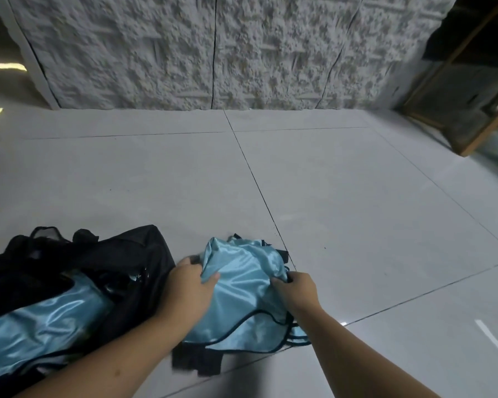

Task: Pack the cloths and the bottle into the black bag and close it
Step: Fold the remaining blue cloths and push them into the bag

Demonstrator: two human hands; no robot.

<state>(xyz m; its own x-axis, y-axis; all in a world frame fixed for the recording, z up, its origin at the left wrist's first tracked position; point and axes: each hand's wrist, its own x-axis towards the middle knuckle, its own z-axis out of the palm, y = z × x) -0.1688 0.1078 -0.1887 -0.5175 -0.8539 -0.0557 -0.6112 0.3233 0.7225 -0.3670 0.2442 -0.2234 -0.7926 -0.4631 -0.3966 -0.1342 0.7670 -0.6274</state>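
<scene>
Both hands at work on one satin cloth. Left hand [189,285] clamped over the left edge of the blue cloth on the floor [247,294], thumb on top of the fabric, fingers curled round the bunched rim. Right hand [295,288] pinching the right side of the same cloth, fingers tucked into a fold. Cloth lying on the pale floor tiles [357,211], just right of the black bag [104,262] and touching or nearly touching its side; black trim and a black lace panel trailing at the near edge.

Black bag at near left, mouth open, with a second blue cloth [41,323] already lying in it.

Likely trouble: slippery satin sliding out of either grip during the lift toward the bag; loose black straps and the trailing lace dragging on the floor or snagging on the bag's rim or zip; bag mouth sagging shut with no hand spare to hold it open; fabric caught in the closure later if not pushed well down.

Count: one black bag; two blue cloths, one in the bag and one outside; two hands. Bottle: none clearly visible — a glossy dark shape inside the bag near the packed cloth, too unclear to name. Wooden frame [472,90] at far right, well apart.
</scene>
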